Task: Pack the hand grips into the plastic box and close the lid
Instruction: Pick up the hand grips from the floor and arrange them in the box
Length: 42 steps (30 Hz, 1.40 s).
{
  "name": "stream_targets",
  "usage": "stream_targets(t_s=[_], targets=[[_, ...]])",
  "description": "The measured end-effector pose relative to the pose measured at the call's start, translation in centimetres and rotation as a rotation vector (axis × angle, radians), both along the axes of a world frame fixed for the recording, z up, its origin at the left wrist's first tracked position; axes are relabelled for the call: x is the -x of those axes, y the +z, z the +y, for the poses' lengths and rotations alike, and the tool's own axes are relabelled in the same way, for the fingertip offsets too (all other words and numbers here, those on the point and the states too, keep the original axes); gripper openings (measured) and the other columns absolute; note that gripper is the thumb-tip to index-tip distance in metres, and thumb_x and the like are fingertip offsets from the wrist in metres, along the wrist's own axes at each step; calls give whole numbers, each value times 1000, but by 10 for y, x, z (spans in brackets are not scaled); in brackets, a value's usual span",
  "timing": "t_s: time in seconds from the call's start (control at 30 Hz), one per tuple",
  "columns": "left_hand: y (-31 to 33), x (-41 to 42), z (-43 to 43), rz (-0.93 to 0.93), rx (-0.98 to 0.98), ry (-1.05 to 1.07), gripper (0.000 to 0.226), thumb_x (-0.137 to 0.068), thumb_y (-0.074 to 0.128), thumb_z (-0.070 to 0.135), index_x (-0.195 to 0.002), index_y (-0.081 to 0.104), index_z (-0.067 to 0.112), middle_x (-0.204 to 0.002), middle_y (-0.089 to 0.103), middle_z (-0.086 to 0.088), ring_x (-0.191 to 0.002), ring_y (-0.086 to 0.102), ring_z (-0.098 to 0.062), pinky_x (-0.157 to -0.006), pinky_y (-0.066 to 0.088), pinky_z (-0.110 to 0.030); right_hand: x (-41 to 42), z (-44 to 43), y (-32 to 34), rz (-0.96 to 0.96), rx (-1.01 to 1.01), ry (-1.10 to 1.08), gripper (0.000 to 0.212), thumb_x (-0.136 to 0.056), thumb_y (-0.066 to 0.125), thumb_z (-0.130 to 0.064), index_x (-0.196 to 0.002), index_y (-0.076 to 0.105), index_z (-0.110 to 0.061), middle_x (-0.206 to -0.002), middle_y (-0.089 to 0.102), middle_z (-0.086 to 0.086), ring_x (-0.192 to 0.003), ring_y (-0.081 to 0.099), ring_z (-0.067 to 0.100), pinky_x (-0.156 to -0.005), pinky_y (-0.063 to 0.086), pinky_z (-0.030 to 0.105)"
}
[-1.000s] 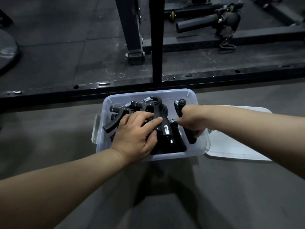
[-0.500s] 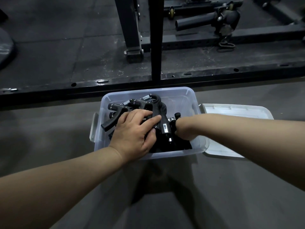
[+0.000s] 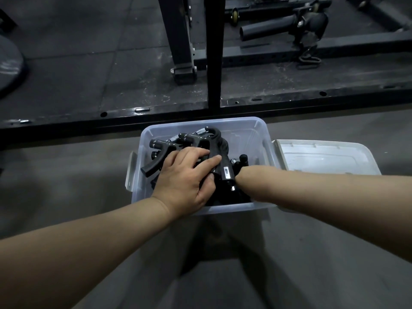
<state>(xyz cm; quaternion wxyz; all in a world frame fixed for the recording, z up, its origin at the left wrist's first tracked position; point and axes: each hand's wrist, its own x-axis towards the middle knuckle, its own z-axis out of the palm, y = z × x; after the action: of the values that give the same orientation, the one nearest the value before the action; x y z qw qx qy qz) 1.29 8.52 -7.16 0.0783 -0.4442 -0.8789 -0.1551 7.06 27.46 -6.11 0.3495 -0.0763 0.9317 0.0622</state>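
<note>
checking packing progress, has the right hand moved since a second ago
Yes. The right hand has sunk leftward from the right rim of the clear plastic box down among the black hand grips, mostly hidden.

Right hand [image 3: 241, 177] buried among hand grips [image 3: 201, 141], grip unseen

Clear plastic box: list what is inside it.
Black sprung hand grips, piled up, with the left hand resting on top. The right forearm dips in among them; its hand is hidden, as is the floor of the box under the pile.
</note>
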Motion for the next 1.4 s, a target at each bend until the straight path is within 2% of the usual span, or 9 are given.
stream_targets(t_s=[0.3,0.5,0.6,0.7,0.87,1.0,1.2,1.3,1.4], targets=[[2,1,0,-20,-16,-2,46,-89,45,37,-129,62,24,-126,59,0,-123,50,-21,-104,32,-40,6,3,7,-14,62,-13,37,-78,75,-15,-113,65,-9,-107,66,8,-95,65,27,-79,52,33],[4,6,-5,-187,-100,214,52,-91,31,39,-133,55,21,-132,54,3,-126,45,-17,-109,28,-35,6,5,42,270,154,-336,12,-97,43,-18,-102,53,-13,-108,63,13,-93,59,31,-76,44,36],[2,14,-9,-226,-131,298,55,-87,28,38,-128,59,19,-130,58,2,-122,49,-18,-107,28,-34,21,-6,58,438,505,-728,37,-96,42,-49,-114,44,-16,-102,62,7,-94,57,26,-73,39,33],[-2,18,-14,-199,-152,229,52,-83,35,29,-124,63,15,-120,66,0,-114,57,-20,-103,31,-33,35,-28,56,387,519,-742,60,-85,53,-60,-121,37,-14,-111,59,8,-101,60,27,-84,49,38],[-2,25,-22,-367,-398,162,43,-88,40,20,-122,65,10,-112,71,-1,-105,65,-23,-94,47,-50,50,-47,48,285,367,-716,68,-84,63,-43,-128,25,-8,-134,41,20,-117,52,39,-95,46,43],[8,34,-29,-280,-311,348,42,-82,39,25,-116,65,24,-102,68,4,-99,59,-20,-92,42,-39,48,-36,61,323,401,-804,49,-93,48,-33,-128,26,-7,-127,46,19,-105,56,37,-83,48,39],[-2,38,-28,-176,69,457,39,-81,45,33,-112,64,20,-116,57,-3,-103,54,-30,-90,40,-41,25,-2,62,387,993,-1182,7,-92,41,-12,-96,46,-10,-72,55,14,-58,54,23,-57,46,31],[-1,38,-26,-143,107,474,35,-85,49,37,-115,62,23,-118,56,-2,-105,53,-28,-89,40,-40,9,1,57,393,1272,-1350,24,-95,34,-2,-107,53,8,-86,54,20,-71,63,25,-66,57,33],[0,34,-24,-91,203,441,47,-81,42,49,-119,58,26,-121,52,-1,-107,51,-26,-88,40,-40,-2,-1,53,395,1388,-1412,31,-97,33,0,-123,49,-4,-101,56,24,-79,68,28,-76,58,36]])
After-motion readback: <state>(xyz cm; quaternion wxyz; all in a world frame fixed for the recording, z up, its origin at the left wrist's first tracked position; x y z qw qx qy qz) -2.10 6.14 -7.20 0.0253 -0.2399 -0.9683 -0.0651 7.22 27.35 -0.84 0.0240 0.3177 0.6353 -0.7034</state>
